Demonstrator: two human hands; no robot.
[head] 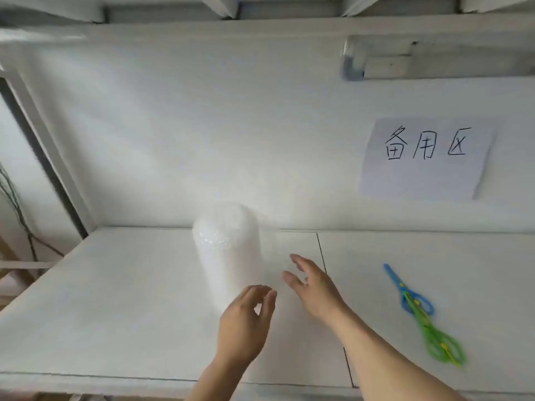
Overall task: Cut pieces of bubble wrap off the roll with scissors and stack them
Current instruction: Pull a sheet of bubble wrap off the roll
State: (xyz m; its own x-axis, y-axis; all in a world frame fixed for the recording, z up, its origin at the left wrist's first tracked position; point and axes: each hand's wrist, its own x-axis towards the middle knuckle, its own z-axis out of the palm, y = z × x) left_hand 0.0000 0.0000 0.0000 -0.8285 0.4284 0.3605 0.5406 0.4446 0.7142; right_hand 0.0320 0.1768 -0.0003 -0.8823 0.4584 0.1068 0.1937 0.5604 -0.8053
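White table (pixel 115 299). Roll (pixel 228 250) standing, uncut. My left hand (pixel 246 322), right hand (pixel 312 287) loose, holding nothing. Next: pull wrap loose, grab scissors (pixel 417 308).

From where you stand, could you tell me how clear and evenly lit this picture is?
Head view: bright, washed-out light makes the bubble wrap roll blend into the white table; motion blur softens both hands and the scissors; wide-angle distortion bends the shelf edges; shadows are faint.

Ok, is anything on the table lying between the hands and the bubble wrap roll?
Nothing visible. The left hand and right hand hover open beside the white bubble wrap roll; the blue and green scissors lie off to the right.
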